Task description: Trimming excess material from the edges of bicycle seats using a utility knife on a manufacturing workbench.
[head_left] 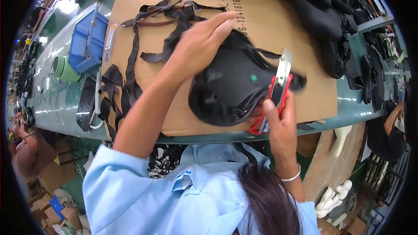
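1. The step in hand looks like trimming: the black saddle (pixel 233 82) lies on the cardboard (pixel 270 21) atop the desk (pixel 56 100).
2. The left hand (pixel 202 39) presses flat on the saddle's top, fingers spread, holding nothing.
3. The right hand (pixel 281 119), its grip closed round a red knife (pixel 276 95), sets the blade at the saddle's right edge.
4. Judging so, the next cut calls for a firm hold-down, clear of the blade.
5. Black scraps (pixel 130 65) lie left of the saddle.
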The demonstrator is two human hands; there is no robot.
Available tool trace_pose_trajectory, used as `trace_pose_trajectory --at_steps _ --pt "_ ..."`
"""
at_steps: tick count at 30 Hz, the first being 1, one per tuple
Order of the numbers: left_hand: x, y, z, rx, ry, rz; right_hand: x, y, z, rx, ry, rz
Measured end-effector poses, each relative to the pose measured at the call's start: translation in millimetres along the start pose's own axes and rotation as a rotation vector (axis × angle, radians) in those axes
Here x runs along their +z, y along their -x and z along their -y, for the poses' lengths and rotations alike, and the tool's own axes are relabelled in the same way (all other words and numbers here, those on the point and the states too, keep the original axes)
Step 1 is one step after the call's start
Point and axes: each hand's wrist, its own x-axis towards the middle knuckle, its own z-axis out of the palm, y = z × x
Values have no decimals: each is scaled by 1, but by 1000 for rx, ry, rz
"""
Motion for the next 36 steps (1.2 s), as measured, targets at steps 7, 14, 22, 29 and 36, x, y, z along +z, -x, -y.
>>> trace_pose_trajectory --at_steps 7,14,22,29,36 --pt "4 101 -50 27 -708 -483 -12 -75 33 -350 226 133" --pt "67 68 -65 -183 -446 -138 -48 -27 36 -314 362 -12" --pt "64 68 -65 -204 -211 -31 -73 -25 57 -775 1195 304" --pt "50 66 -54 -330 154 -154 -69 -12 73 -694 1448 363" --pt "40 59 -51 -304 1140 -270 -55 32 6 -503 850 38"
